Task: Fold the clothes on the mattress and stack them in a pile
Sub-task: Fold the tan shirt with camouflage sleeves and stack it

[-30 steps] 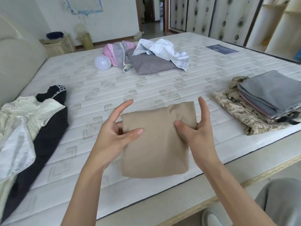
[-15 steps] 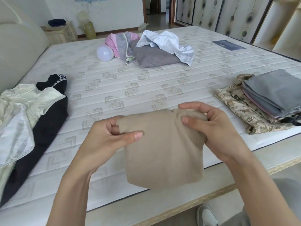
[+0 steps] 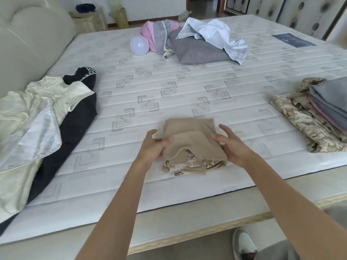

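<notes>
A folded tan garment (image 3: 189,132) with camouflage lining showing at its near edge lies on the white mattress (image 3: 169,87) in front of me. My left hand (image 3: 152,149) grips its left side, thumb on top. My right hand (image 3: 234,149) holds its right side, thumb on the cloth and fingers curled over the edge. At the right edge sits the pile of folded clothes (image 3: 308,124): a camouflage piece under grey ones (image 3: 330,98). Unfolded clothes lie in a heap at the back (image 3: 197,49) and at the left (image 3: 37,113).
A white bulb (image 3: 139,45) rests beside the back heap. A padded headboard (image 3: 28,44) rises at the left. The wooden bed frame edge (image 3: 187,231) runs below the mattress, with my shoe (image 3: 244,243) on the floor. A blue label (image 3: 293,40) marks the far right.
The tan garment was held up in the air by both hands; it has been folded over and lowered onto the mattress, farther from me. Both hands now sit at its sides.
</notes>
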